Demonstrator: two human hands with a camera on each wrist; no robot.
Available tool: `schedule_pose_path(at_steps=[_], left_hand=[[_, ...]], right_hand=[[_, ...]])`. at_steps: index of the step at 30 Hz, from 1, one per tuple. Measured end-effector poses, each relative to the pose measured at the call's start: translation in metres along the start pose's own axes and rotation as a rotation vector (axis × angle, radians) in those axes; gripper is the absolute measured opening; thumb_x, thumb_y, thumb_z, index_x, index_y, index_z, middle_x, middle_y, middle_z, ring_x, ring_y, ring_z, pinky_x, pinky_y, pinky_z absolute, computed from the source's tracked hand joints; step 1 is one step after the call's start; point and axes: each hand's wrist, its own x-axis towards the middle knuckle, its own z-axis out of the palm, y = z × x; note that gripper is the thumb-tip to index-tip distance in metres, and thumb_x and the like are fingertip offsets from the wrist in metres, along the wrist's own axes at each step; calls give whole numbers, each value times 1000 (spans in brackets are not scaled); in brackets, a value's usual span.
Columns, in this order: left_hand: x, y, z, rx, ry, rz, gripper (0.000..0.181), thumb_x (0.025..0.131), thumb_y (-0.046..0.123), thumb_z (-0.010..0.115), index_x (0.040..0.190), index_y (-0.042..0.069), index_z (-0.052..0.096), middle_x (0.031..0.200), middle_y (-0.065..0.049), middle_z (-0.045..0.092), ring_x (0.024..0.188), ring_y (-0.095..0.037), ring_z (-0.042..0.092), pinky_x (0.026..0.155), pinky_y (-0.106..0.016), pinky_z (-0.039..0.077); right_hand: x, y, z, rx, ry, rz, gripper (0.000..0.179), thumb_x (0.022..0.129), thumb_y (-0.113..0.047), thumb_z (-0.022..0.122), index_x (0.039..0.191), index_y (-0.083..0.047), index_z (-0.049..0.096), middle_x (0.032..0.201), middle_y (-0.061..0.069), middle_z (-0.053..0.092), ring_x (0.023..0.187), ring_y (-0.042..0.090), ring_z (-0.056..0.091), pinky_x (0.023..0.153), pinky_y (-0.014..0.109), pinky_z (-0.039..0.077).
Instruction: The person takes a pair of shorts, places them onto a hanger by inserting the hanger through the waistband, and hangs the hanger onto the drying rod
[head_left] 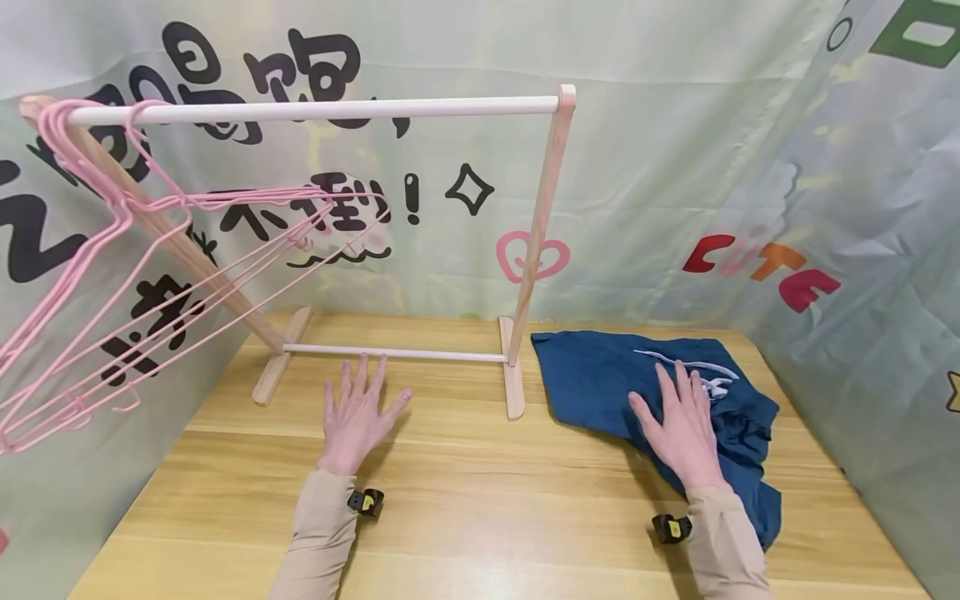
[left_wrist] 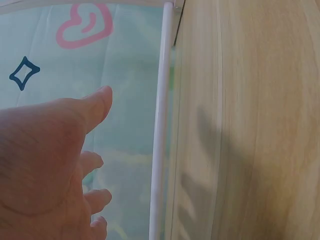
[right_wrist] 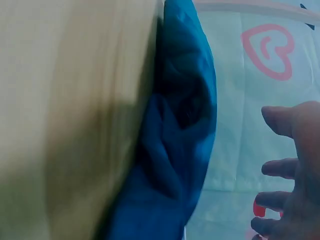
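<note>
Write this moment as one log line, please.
Left hand: empty, hovers above table | right hand: empty, hovers over blue garment | blue garment: on table, right of rack | pink hangers: hang on rack

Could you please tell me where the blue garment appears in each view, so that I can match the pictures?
Head: the blue garment lies at the right on the table, partly hidden by the right hand.
Left wrist: it is not in this picture.
Right wrist: it runs from top edge to bottom edge, near the middle.
Shared landmark: the pink heart, behind the rack's post in head, upper left in left wrist, upper right in right wrist.
</note>
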Motion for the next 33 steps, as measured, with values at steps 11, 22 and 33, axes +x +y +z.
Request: schedule_pose_path(at_steps=[11, 22, 33], left_hand=[[-1, 2, -2, -3, -11, -4, 79, 102, 61, 38, 163, 20, 8, 170, -16, -4, 156, -45, -2, 122, -65, -8], [-1, 2, -1, -5, -20, -1, 80, 102, 61, 38, 163, 20, 8, 170, -16, -4, 156, -44, -5, 122, -66, -8], [-2, 4, 0, -8, -10, 14, 80, 102, 61, 41, 163, 20, 9, 169, -17, -1, 156, -45, -3, 122, -66, -6]], right_hand=[[21, 20, -18, -76, 167, 97, 65, 101, -36, 56, 149, 3, 36, 159, 37, 16, 152, 54, -15, 112, 76, -15], [37, 46, -27, -62, -83, 327, 85, 99, -39, 59, 156, 4, 13, 159, 38, -19, 142, 61, -30, 102, 86, -14], [50, 69, -19, -25, -306, 545, 94, 96, -39, 60, 156, 3, 1, 152, 45, -23, 135, 76, -6, 109, 82, 13]])
